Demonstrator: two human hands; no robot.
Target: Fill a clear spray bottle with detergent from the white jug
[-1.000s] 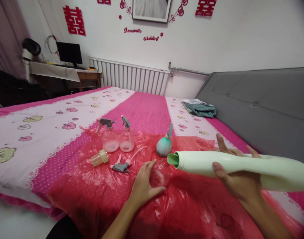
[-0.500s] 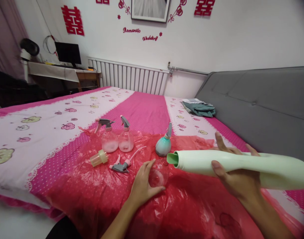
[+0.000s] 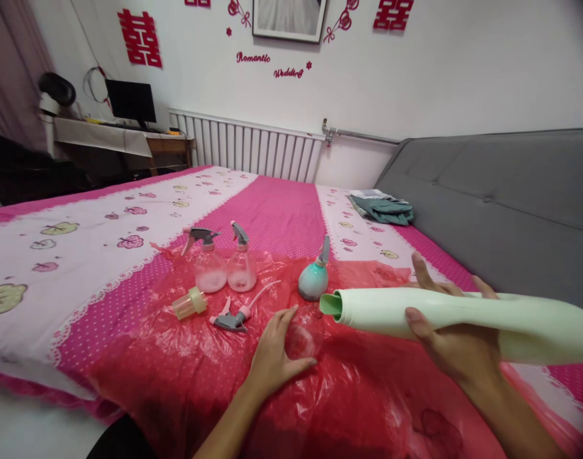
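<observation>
My left hand point(image 3: 276, 350) curls round the side of a clear, headless spray bottle point(image 3: 304, 338) standing on a red plastic sheet point(image 3: 200, 376). In my right hand point(image 3: 456, 347) is a large pale green plastic bottle point(image 3: 534, 325), tipped onto its side. Its open mouth, with a green spout inside, is just above the clear bottle's neck. Left of my left hand lies a grey and pink spray head point(image 3: 231, 319) with its tube. Beside it is a pale yellow cap point(image 3: 190, 305). Two pinkish spray bottles point(image 3: 209, 271) and a teal one point(image 3: 313, 280) stand upright behind.
The sheet covers part of a pink and white bedspread point(image 3: 281, 210). Folded clothes point(image 3: 381, 207) lie near the grey headboard point(image 3: 501, 185) at right. A radiator point(image 3: 253, 146) runs along the wall, and a desk with a monitor point(image 3: 131, 102) stands far left.
</observation>
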